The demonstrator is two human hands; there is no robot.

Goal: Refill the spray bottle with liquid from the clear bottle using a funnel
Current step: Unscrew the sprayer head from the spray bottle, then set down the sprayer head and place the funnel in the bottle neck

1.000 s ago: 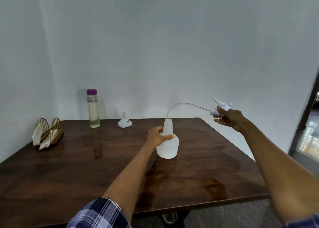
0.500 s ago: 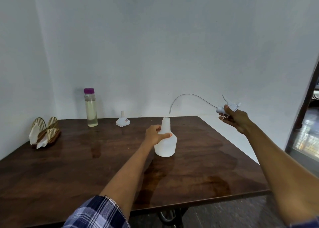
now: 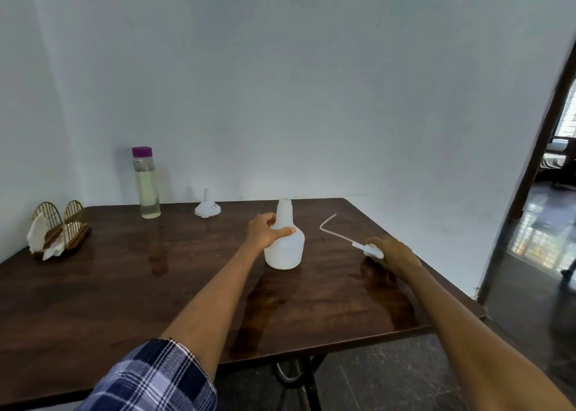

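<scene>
A white spray bottle [image 3: 285,248] stands upright mid-table with its neck uncovered. My left hand [image 3: 265,231] grips it at the shoulder. My right hand [image 3: 391,253] holds the white spray head [image 3: 367,250] low at the table's right side, its thin dip tube [image 3: 330,227] pointing back and left over the wood. The clear bottle [image 3: 146,188] with a purple cap and pale liquid stands at the back left. A small white funnel [image 3: 207,208] sits upside down beside it, spout up.
The dark wooden table [image 3: 124,286] meets white walls at the back and left. A gold wire napkin holder [image 3: 59,227] with white napkins sits at the far left. An open doorway [image 3: 545,208] lies to the right.
My right hand has dropped from up in the air down to the table surface with the spray head, its tube now clear of the bottle. My left hand stays on the bottle.
</scene>
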